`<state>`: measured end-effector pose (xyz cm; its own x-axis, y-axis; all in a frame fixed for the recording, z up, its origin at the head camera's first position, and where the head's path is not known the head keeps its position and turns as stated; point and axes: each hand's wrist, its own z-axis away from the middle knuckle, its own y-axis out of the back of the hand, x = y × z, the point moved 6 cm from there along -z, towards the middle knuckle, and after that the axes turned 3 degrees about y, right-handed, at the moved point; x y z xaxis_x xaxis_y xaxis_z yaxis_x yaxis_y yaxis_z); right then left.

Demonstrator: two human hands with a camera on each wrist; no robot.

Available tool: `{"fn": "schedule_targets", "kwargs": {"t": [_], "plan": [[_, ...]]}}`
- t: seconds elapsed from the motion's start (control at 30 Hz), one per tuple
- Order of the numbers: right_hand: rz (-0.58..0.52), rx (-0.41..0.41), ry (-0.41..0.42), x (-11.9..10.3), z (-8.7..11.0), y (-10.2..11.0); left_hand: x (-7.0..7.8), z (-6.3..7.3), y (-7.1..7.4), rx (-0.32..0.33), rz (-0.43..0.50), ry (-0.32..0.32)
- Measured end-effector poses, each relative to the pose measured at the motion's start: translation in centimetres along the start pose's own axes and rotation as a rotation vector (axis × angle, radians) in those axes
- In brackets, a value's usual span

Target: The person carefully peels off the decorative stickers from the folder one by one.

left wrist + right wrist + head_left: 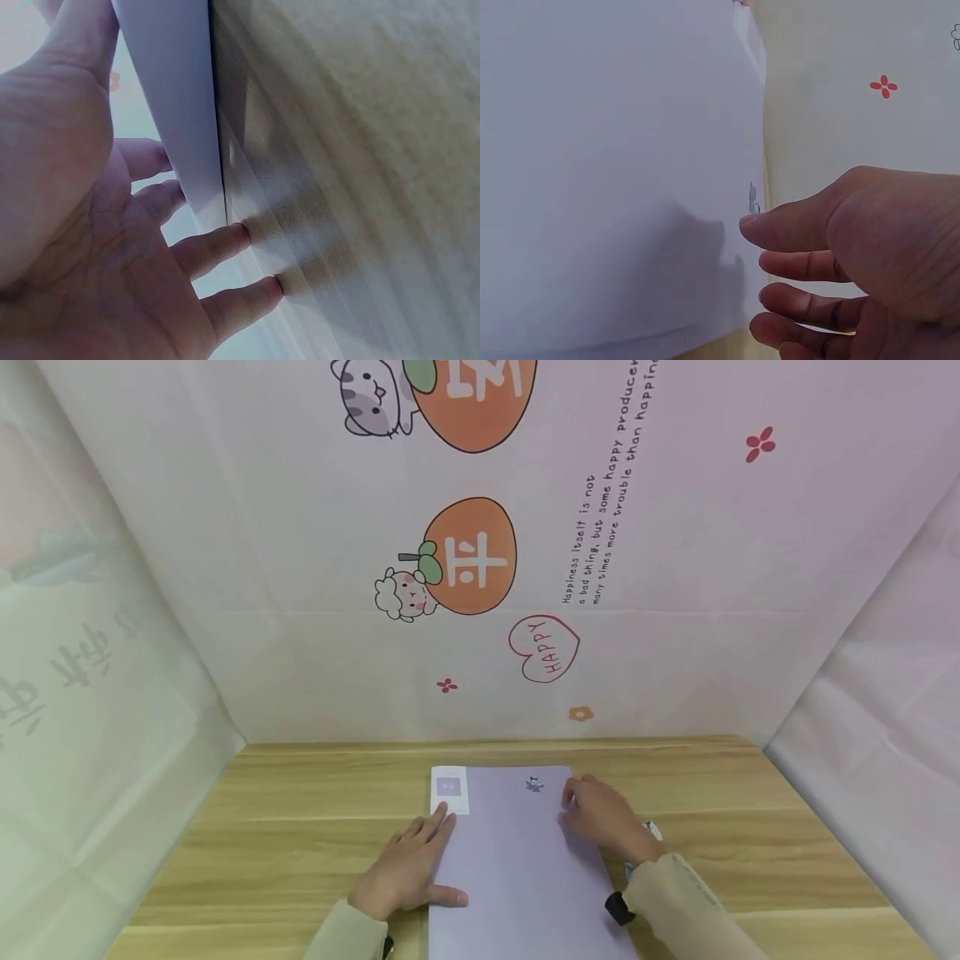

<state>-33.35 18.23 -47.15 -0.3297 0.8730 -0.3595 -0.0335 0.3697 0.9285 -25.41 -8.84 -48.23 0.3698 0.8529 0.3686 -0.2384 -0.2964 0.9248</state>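
A large flat lavender rectangle, like a folder or notebook cover (pixel 517 877), lies lengthwise on the wooden table. Its top left corner bears a white label (pixel 459 800) with a purple square, and a small blue-purple sticker (pixel 534 784) is near the top right. My left hand (pixel 405 870) rests along the left edge, thumb over the cover and fingers spread; in the left wrist view, two fingertips (pixel 241 234) touch or nearly touch the tabletop. My right hand (pixel 602 814) is at the upper right edge. Its fingers are loosely bent, with a gap between thumb (pixel 780 225) and fingers.
A small shiny silver-blue item (pixel 652 832) lies partly hidden under the right wrist. A black wrist device (pixel 619 908) sits at the right sleeve. The wood-grain table (pixel 300 827) meets a printed cloth wall (pixel 675 677) behind, with cloth walls on both sides.
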Motion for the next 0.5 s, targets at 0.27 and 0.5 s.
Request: {"fn": "schedule_targets", "kwargs": {"t": [0.27, 0.5], "plan": [[0.005, -0.004, 0.020, -1.3, -1.6, -0.7, 0.1, 0.0, 0.0, -0.002, -0.011, 0.002], [0.010, -0.006, 0.048, -2.5, -2.6, -1.1, 0.2, 0.0, 0.1, -0.001, -0.011, 0.001]]}}
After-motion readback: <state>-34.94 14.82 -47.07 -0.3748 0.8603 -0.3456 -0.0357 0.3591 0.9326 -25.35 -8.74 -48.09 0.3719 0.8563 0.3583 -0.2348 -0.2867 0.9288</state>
